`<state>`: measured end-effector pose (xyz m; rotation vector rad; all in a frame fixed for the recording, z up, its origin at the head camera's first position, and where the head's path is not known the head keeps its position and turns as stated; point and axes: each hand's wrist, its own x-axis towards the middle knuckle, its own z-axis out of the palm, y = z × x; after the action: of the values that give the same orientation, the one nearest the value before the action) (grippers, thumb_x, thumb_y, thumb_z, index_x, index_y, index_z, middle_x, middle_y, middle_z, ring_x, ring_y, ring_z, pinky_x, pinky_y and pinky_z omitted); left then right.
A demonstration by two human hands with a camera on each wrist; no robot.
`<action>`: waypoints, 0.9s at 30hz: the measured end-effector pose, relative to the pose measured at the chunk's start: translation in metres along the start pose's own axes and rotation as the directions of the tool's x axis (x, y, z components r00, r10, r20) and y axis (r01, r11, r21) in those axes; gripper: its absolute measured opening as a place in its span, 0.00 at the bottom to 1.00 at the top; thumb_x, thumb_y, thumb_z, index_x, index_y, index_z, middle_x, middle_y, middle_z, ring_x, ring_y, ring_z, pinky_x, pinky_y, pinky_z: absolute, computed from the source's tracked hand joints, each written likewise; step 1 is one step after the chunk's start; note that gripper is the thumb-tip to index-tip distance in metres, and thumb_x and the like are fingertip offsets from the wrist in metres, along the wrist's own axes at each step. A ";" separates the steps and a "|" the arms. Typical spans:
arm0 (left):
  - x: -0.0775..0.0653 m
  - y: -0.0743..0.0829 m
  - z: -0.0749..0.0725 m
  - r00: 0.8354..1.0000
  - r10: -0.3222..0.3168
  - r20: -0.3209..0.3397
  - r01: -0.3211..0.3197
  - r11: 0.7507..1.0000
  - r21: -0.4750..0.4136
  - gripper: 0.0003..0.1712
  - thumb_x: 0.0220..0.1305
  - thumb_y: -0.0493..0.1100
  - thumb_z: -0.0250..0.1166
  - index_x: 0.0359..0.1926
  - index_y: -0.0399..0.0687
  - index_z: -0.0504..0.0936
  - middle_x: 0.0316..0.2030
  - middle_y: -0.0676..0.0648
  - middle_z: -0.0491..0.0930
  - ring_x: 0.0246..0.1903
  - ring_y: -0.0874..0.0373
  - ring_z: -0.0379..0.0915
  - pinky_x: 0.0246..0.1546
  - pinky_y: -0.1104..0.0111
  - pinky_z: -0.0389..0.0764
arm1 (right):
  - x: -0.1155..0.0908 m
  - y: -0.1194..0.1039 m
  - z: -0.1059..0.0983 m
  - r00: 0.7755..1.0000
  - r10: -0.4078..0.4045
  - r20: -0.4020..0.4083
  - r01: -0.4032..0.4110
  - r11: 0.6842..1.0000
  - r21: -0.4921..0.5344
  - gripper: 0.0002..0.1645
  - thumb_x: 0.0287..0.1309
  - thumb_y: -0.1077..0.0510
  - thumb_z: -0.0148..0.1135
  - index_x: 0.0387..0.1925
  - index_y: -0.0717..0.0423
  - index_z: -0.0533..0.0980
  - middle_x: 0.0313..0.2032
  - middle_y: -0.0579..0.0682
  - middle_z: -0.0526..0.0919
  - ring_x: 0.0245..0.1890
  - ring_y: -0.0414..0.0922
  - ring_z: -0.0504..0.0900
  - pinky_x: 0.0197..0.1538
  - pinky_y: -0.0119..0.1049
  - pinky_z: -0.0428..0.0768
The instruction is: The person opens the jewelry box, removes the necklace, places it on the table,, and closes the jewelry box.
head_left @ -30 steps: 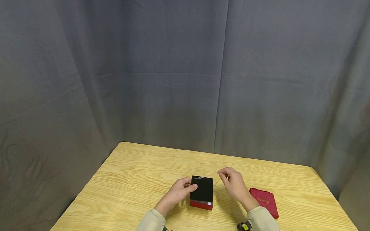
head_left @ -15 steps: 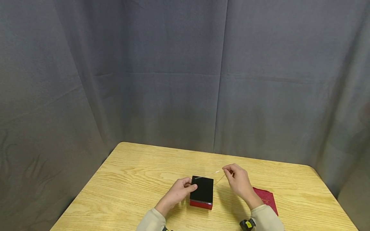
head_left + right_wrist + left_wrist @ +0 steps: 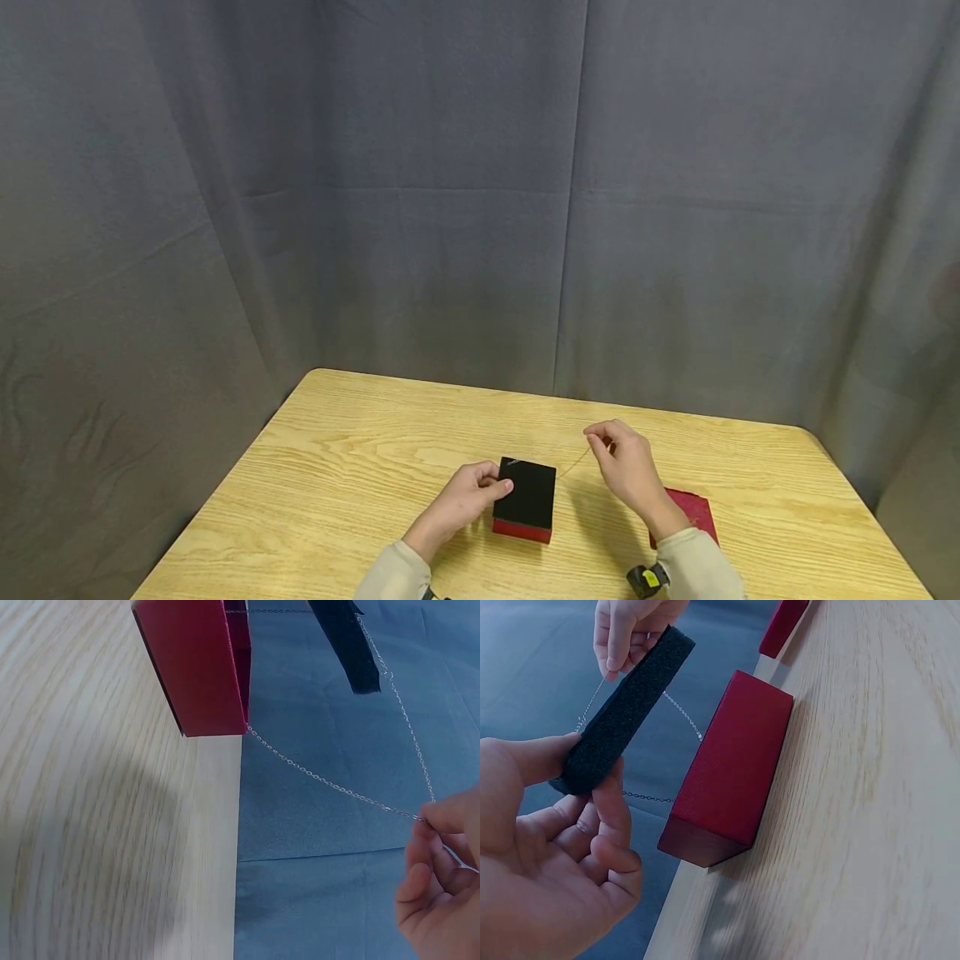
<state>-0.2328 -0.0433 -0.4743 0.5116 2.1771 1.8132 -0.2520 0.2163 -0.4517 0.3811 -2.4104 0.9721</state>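
My left hand (image 3: 463,502) pinches one edge of a black foam insert (image 3: 630,712) between thumb and fingers, above a red box (image 3: 739,757). The insert is tilted and apart from the box in the left wrist view. In my right hand (image 3: 628,468) a thin chain necklace (image 3: 330,782) is pinched between thumb and index fingertips. From those fingertips one strand runs to the box and another to the insert's edge. A further strand links the insert and box near my left fingers. The box's inside is mostly hidden; a small glint shows on the insert's top.
A red box lid (image 3: 696,515) with gold lettering lies on the wooden table (image 3: 360,425), partly covered by my right forearm. Grey curtains (image 3: 450,250) stand behind the table and at both sides.
My right hand has moved right and farther back with the chain, drawing more of it out from the insert. The bright piece on the insert's top has shortened. My left hand stays nearly still.
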 end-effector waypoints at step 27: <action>0.005 -0.007 -0.002 1.000 -0.002 0.027 0.002 1.000 0.031 0.11 0.68 0.41 0.58 0.31 0.39 0.72 0.20 0.52 0.61 0.19 0.59 0.55 0.24 0.70 0.61 | 0.007 0.000 -0.007 1.000 0.017 -0.006 -0.017 1.000 -0.015 0.04 0.60 0.65 0.61 0.34 0.56 0.81 0.27 0.44 0.77 0.24 0.39 0.70 0.26 0.31 0.71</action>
<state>-0.2389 -0.0445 -0.4808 0.5374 2.1902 1.7634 -0.2552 0.2209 -0.4436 0.3525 -2.4179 0.9607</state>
